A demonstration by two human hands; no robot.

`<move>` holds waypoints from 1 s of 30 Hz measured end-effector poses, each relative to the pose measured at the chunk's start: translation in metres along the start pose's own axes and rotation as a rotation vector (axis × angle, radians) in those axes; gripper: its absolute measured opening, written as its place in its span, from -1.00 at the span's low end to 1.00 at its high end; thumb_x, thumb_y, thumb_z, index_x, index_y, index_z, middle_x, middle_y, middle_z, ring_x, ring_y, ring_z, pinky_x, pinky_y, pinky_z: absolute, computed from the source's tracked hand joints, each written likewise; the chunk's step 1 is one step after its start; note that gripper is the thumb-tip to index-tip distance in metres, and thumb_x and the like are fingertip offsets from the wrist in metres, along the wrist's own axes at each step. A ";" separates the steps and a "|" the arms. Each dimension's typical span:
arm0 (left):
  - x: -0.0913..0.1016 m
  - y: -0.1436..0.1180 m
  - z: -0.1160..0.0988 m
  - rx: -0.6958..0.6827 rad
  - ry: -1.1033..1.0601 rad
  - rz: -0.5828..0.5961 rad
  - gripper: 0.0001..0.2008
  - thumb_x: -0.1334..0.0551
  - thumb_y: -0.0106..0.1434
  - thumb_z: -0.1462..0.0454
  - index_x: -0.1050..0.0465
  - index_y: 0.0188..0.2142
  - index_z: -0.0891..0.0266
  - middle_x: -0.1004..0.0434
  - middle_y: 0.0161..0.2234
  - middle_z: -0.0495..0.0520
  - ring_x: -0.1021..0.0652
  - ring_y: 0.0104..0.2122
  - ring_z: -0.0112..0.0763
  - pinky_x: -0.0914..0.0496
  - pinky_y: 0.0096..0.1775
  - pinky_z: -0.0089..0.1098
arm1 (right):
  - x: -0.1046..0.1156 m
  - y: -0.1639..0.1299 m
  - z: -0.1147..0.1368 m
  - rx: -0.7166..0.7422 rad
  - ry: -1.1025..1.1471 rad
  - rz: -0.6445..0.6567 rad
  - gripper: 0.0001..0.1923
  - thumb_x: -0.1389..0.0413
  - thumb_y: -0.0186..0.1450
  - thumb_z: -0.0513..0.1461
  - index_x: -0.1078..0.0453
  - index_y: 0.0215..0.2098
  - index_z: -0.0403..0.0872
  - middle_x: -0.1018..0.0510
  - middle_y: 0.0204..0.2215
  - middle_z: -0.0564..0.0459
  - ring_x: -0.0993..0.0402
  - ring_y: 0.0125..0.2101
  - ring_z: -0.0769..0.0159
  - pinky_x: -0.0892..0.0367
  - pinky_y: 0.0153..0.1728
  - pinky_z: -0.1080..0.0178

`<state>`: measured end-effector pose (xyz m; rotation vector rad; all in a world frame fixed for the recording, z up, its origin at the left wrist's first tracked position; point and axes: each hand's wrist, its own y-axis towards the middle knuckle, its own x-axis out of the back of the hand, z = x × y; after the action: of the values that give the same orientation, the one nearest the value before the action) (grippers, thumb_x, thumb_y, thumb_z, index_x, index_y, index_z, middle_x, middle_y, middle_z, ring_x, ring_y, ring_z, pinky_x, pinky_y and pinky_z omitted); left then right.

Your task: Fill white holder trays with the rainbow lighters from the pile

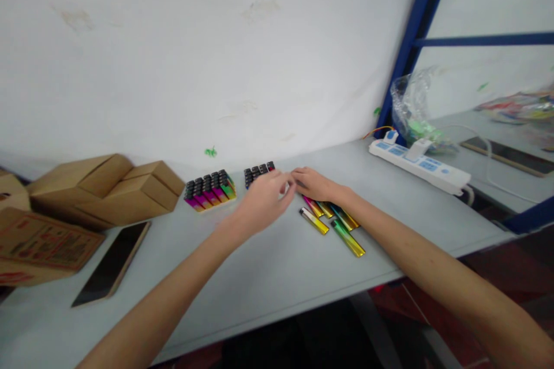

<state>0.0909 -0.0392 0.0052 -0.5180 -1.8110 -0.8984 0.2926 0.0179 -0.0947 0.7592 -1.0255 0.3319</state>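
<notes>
Your left hand (pixel 264 199) and right hand (pixel 314 183) meet over the lighter block (pixel 258 173); grip unclear. Keep loose lighters (pixel 333 220) aligned beneath your right wrist.

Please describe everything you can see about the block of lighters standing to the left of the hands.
The block of lighters stands upright on the grey table, close to the white wall. The lighters are packed tightly in rows. Their tops are black; their bodies look glossy and metallic, shading from pink and magenta on the left to green and yellow on the right. Neither hand touches it; the left hand is nearest, and brown cardboard boxes lie further left.
</notes>
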 end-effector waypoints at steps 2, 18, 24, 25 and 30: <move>-0.020 -0.017 -0.011 -0.012 -0.059 0.143 -0.79 -0.12 0.42 0.23 -0.53 -0.19 0.23 -0.46 -0.42 0.04 -0.47 -0.38 -0.31 -0.34 -0.23 -0.32 | 0.000 0.000 -0.001 -0.007 -0.011 0.002 -0.68 -0.06 0.46 -0.28 -0.43 0.14 -0.17 -0.56 0.00 -0.22 -0.50 0.00 0.09 -0.35 0.09 0.04; -0.046 -0.061 0.011 0.165 -0.071 0.200 -0.78 -0.08 0.47 0.15 -0.44 -0.14 0.19 -0.38 -0.26 0.08 -0.48 -0.29 -0.28 -0.37 -0.13 -0.27 | 0.001 -0.001 0.001 -0.015 0.006 0.008 -0.64 -0.03 0.48 -0.25 -0.40 0.18 -0.23 -0.54 0.04 -0.27 -0.47 0.04 0.03 -0.33 0.14 -0.03; -0.050 -0.064 0.022 0.236 -0.226 0.083 -0.83 -0.13 0.36 0.32 -0.36 -0.07 0.17 -0.40 -0.25 0.06 -0.47 -0.23 -0.26 -0.39 -0.13 -0.26 | 0.003 -0.002 0.001 0.005 0.014 0.004 -0.64 -0.02 0.48 -0.25 -0.40 0.18 -0.18 -0.54 0.04 -0.28 -0.48 0.04 0.03 -0.35 0.12 -0.06; -0.049 -0.065 0.023 0.259 -0.269 0.059 -0.79 -0.16 0.33 0.33 -0.35 -0.04 0.18 -0.40 -0.28 0.03 -0.47 -0.25 -0.26 -0.38 -0.15 -0.27 | 0.003 -0.003 0.000 0.008 0.014 0.004 -0.65 -0.02 0.48 -0.24 -0.40 0.18 -0.17 -0.54 0.04 -0.28 -0.47 0.04 0.03 -0.35 0.12 -0.06; -0.040 -0.066 0.027 0.293 -0.464 -0.016 -0.82 -0.19 0.36 0.16 -0.40 -0.31 0.20 -0.39 -0.35 0.04 -0.45 -0.34 -0.31 -0.35 -0.24 -0.31 | 0.002 -0.003 -0.002 0.022 0.013 -0.005 -0.66 -0.03 0.48 -0.22 -0.40 0.17 -0.14 -0.55 0.04 -0.24 -0.47 0.05 0.05 -0.34 0.13 -0.05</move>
<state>0.0453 -0.0581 -0.0595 -0.5543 -2.3220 -0.5320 0.2967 0.0168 -0.0947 0.7788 -1.0093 0.3439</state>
